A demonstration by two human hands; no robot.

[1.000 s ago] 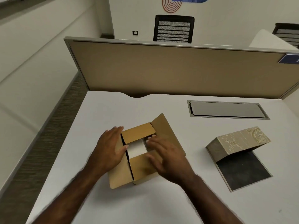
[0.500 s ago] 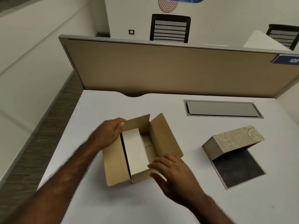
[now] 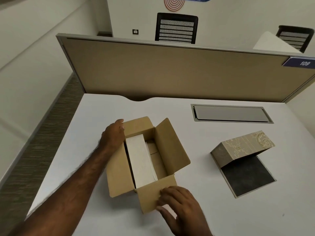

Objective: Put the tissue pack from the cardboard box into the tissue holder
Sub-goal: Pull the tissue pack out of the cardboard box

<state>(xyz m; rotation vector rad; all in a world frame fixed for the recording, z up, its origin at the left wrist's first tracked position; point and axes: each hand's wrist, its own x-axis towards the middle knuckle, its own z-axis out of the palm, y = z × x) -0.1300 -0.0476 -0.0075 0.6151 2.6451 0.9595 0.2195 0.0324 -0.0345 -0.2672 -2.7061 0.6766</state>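
Note:
A brown cardboard box (image 3: 170, 147) stands on the white desk with all its flaps folded outward. Inside, against its left wall, lies a white tissue pack (image 3: 140, 159); the right half of the box is bare cardboard. My left hand (image 3: 113, 136) rests on the far left corner, fingers over the far flap. My right hand (image 3: 179, 205) presses on the near flap, holding it down. To the right sits the tissue holder (image 3: 245, 149), a beige patterned case with its lid propped open over a dark base.
A grey cable hatch (image 3: 230, 114) is set into the white desk (image 3: 95, 120) at the back right. A tan partition (image 3: 170, 72) borders the far edge. The desk's left edge drops to the carpeted floor (image 3: 42, 142).
The box flaps went from folded over the pack to spread open. My left hand moved to the far left corner; my right hand slid to the near flap and pushed it down.

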